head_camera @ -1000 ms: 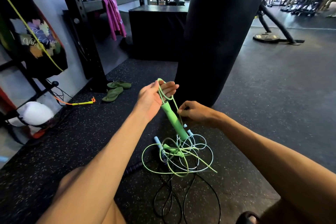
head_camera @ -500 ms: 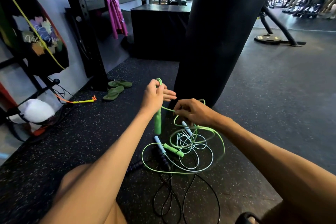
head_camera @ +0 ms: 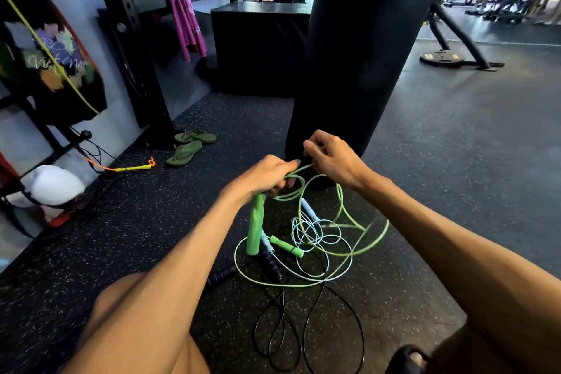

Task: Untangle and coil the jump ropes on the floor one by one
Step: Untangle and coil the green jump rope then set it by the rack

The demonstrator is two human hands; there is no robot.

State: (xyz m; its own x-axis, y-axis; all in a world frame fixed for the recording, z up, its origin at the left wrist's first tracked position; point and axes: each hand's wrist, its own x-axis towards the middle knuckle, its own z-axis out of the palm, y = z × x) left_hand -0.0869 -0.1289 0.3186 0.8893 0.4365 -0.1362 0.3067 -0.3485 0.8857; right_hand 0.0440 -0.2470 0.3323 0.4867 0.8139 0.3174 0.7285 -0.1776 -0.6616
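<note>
Coiling the green jump rope (head_camera: 343,231)

Both hands' fingers (head_camera: 309,146) clamped its cord before the punching bag (head_camera: 358,55); blue, black ropes lay tangled.

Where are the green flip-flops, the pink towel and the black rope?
green flip-flops (head_camera: 185,152): head view, sole of the nearer one.
pink towel (head_camera: 182,14): head view, its hanging folds.
black rope (head_camera: 306,322): head view, a floor loop.

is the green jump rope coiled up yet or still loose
Still loose: the green jump rope sprawls in open loops on the floor, one end held between left hand and right hand.
</note>
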